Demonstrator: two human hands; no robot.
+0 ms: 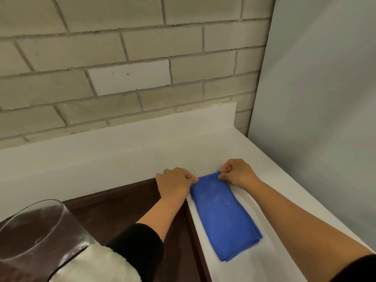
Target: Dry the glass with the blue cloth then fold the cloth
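The blue cloth point(223, 216) lies as a long folded strip on the white counter point(234, 143), running from the far end near my hands toward me. My left hand point(175, 182) pinches the cloth's far left corner. My right hand point(238, 174) pinches the far right corner, lifting that edge slightly. The clear glass point(38, 231) stands at the bottom left on the dark wooden surface point(126, 204), apart from both hands and partly cut off by the frame.
A white upstand point(114, 139) runs along a brick wall point(122, 58) behind the counter. A pale panel point(325, 98) closes the right side. A white and black garment point(101, 263) shows at the bottom, beside the glass.
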